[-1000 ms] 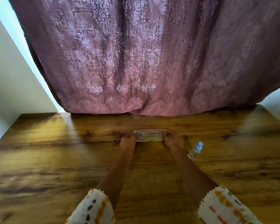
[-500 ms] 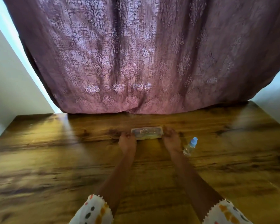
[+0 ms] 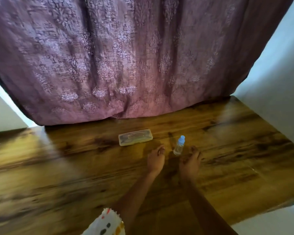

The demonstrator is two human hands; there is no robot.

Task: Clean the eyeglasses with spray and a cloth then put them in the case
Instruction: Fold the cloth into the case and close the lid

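Note:
A clear plastic eyeglass case (image 3: 135,137) lies closed on the wooden table (image 3: 58,175), with a dark shape inside that is too blurred to name. A small clear spray bottle with a pale blue cap (image 3: 179,145) stands upright to its right. My left hand (image 3: 155,159) hovers left of the bottle with fingers loosely curled, holding nothing. My right hand (image 3: 190,162) is just right of the bottle, fingers loosely curled, not touching it. No cloth is visible.
A mauve patterned curtain (image 3: 126,65) hangs down to the table's far edge. White walls stand at both sides. The table's right edge (image 3: 278,206) is close to my right arm.
Both hands have let go of the case and drawn back toward me and to the right, ending on either side of the spray bottle. The camera has swung and tilted.

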